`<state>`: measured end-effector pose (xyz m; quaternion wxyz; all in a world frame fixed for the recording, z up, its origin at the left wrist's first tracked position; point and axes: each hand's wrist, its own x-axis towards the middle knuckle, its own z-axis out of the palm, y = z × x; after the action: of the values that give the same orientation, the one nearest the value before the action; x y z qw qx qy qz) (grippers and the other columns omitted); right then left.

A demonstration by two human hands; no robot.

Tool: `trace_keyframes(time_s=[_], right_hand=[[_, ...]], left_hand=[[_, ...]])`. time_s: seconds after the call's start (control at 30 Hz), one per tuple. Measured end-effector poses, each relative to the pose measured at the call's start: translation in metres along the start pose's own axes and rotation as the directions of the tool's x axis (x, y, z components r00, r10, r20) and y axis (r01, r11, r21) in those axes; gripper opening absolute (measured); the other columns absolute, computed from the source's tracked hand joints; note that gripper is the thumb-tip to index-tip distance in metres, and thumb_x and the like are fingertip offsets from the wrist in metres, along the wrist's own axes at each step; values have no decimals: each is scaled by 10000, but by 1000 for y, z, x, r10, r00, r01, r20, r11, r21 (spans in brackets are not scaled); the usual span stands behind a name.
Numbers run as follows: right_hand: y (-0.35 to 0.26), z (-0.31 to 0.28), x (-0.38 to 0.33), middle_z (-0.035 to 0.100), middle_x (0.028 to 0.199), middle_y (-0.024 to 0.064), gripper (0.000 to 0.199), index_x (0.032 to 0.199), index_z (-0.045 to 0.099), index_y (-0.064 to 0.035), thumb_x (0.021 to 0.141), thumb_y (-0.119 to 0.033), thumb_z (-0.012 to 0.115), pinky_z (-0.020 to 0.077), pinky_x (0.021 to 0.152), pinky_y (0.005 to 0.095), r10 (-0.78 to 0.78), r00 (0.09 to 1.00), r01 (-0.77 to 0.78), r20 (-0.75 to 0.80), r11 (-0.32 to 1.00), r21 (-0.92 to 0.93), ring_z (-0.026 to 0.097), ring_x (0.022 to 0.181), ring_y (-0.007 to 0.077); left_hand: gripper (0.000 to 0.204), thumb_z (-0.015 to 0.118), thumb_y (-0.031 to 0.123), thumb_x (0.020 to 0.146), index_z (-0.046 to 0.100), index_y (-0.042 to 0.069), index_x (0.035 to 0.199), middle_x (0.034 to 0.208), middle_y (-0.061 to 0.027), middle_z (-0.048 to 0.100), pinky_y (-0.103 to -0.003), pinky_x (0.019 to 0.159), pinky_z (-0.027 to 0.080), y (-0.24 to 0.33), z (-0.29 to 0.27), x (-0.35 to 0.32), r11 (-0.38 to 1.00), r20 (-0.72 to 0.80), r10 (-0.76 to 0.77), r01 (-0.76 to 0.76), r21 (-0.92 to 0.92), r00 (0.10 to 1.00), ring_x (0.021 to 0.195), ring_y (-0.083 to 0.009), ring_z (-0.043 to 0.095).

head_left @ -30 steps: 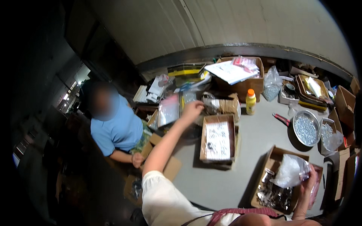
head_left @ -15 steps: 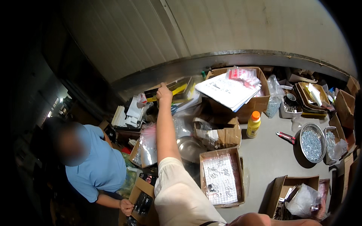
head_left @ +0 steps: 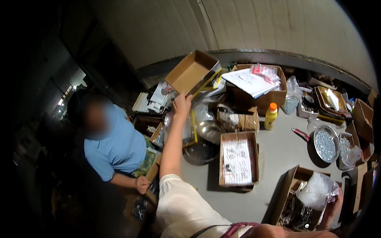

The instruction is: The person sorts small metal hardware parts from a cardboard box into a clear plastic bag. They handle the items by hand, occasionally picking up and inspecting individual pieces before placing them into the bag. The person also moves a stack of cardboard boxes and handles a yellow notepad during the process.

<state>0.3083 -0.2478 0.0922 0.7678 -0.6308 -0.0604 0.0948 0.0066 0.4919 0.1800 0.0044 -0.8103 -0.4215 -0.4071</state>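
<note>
Reaching far forward, the left hand (head_left: 182,104) grips the lower edge of an empty cardboard box (head_left: 192,71), lifted and tilted above the clutter at the table's back. At the lower right the right hand (head_left: 332,203) closes on a crumpled clear plastic bag (head_left: 316,189), which sits in an open carton (head_left: 286,189) of what look like dark metal parts, though the rim blurs them. Between the hands lies a shallow box (head_left: 238,160) holding a printed sheet under film. A round metal pan (head_left: 326,143) holds small silvery pieces; a yellow bottle (head_left: 270,116) stands behind it. Bare grey tabletop (head_left: 283,148) opens between box, pan and carton. Another person in a blue shirt (head_left: 119,148) sits just left of the outstretched arm
</note>
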Motion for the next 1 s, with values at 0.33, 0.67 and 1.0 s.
trace_keyframes(time_s=[0.33, 0.67, 1.0], right_hand=[[-53, -1, 50, 690, 1169, 97, 371, 1326, 578, 24, 1036, -178, 466, 582, 766, 271, 4, 946, -131, 325, 920, 369, 693, 941, 147], [-116, 96, -1, 703, 1101, 174, 345, 1261, 608, 22, 963, -150, 579, 533, 500, 234, -105, 719, -209, 687, 910, 359, 709, 776, 176], [-37, 129, -112, 519, 1440, 201, 604, 1343, 578, -51, 788, -228, 736, 529, 963, 446, 82, -436, 691, 896, 668, 275, 642, 1095, 408]], left_hand=[[246, 777, 115, 743, 615, 6, 893, 771, -180, 634, -378, 638, 500, 154, -227, -204, 960, 344, 253, -191, -203, 904, 714, -380, 624], [234, 812, 143, 759, 652, 50, 903, 819, -119, 653, -392, 619, 506, 253, -307, -429, 985, 595, 132, -39, -167, 793, 736, -340, 647], [310, 811, 254, 819, 604, 23, 809, 750, -170, 605, -402, 572, 472, 249, -251, -546, 940, 433, -155, 268, -213, 888, 640, -369, 582]])
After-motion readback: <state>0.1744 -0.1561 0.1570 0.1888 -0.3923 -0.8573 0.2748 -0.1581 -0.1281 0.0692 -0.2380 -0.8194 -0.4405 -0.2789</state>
